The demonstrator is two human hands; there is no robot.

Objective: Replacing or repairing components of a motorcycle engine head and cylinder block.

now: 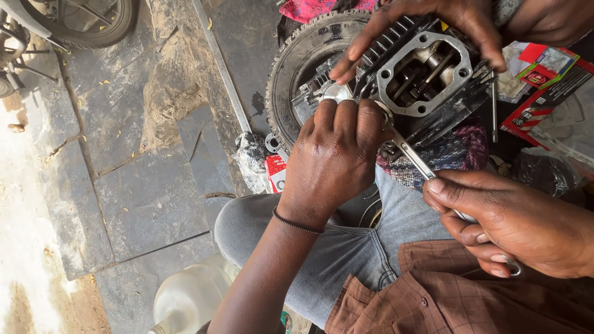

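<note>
Head view: left hand (334, 154) fisted at wrench head (385, 114), steadying it; right hand (513, 226), four o'clock, fingers wrapped round wrench handle (427, 170) for leverage on engine cylinder (421, 71); another person's hand (433, 21) braces it.

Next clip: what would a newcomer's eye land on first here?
The finned metal engine cylinder at top centre, its open bore facing up, steadied from above by another person's hand. Just below it, the left hand is fisted against the cylinder's edge while the right hand grips a spanner. A knobbly tyre lies behind.
</note>
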